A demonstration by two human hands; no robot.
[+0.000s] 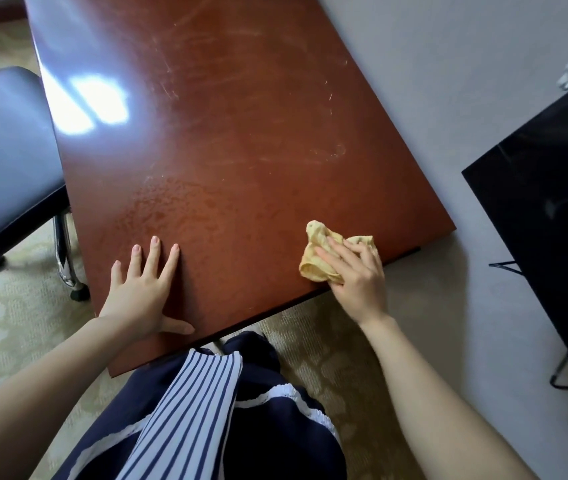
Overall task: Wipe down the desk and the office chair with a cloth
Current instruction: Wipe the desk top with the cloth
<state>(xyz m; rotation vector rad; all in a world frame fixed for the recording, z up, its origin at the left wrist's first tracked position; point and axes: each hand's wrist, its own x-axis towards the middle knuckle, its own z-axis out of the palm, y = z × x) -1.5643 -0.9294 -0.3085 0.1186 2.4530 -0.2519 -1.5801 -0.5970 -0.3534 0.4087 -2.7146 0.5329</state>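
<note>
Head view: nearest, the left hand (140, 292) lies flat on the near edge of the desk (241, 133), fingers straight and spread, holding nothing. Just beyond to the right, the right hand (355, 278) curls its fingers over a crumpled yellow cloth (324, 258), pressing it to the desktop by the near right corner. The near stretch looks mottled (damp, I judge, so already wiped). Farther off, pale streaks remain, so much of the top seems undone. The office chair (2, 161), beside the desk's left edge, looks not yet started.
</note>
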